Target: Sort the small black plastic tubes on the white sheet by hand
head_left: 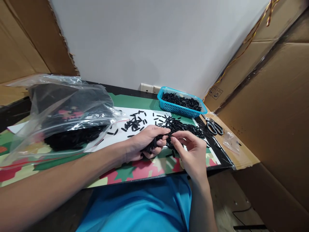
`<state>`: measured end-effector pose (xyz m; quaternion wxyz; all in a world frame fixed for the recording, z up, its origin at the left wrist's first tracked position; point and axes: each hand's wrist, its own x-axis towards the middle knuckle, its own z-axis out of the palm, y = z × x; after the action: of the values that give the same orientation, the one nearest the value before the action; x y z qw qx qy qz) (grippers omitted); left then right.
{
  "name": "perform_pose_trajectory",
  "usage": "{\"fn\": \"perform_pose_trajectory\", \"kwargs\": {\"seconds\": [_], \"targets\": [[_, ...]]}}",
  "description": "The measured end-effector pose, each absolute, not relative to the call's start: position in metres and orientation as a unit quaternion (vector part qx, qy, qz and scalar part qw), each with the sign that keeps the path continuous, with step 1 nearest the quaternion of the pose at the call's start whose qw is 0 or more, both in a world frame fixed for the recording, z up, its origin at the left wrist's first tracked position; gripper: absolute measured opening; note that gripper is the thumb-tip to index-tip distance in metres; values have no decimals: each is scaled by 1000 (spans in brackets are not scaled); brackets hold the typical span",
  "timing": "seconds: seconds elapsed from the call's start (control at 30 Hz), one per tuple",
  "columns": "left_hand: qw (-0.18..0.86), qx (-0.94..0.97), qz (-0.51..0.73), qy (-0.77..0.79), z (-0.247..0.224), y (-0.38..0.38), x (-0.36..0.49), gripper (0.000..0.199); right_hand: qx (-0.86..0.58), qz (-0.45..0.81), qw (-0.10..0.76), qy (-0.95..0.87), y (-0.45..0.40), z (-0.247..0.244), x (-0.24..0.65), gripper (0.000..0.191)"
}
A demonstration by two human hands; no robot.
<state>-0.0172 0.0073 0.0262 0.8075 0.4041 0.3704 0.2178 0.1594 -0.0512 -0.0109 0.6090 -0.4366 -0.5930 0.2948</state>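
Observation:
My left hand [147, 141] is closed around a bundle of small black elongated pieces [152, 145], its thumb laid along the top. Close beside it, my right hand [189, 149] pinches with thumb and forefinger at the end of that bundle; what sits between the fingertips is too small to make out. Behind both hands lies a heap of the same black pieces [185, 126] on a white sheet [113, 111]. More loose black pieces [135, 122] are scattered to the left of the heap.
A blue perforated basket [178, 108] of black pieces stands at the back against the wall. On the left lies a clear zip bag [72, 106] with dark contents. Scissors [213, 126] and a small plastic bag [230, 143] are at the right. Cardboard [270, 96] walls both sides.

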Motion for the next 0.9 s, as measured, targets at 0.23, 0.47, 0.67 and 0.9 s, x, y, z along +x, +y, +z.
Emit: {"fn": "perform_pose_trajectory", "kwargs": {"seconds": [0.23,0.47,0.67,0.9], "targets": [[809,402,216,371,29,7,-17,41,-432,310,605,-593,-50,-12,167,4],[811,397,213,373,28,7,-17,42,-441,307,596,-597,-50,-13,168,1],[813,394,207,376,31,6,-17,44,-442,307,597,-595,-50,-14,168,3],[815,390,204,377,29,7,-18,46,-449,305,594,-593,-50,-13,168,5]]}}
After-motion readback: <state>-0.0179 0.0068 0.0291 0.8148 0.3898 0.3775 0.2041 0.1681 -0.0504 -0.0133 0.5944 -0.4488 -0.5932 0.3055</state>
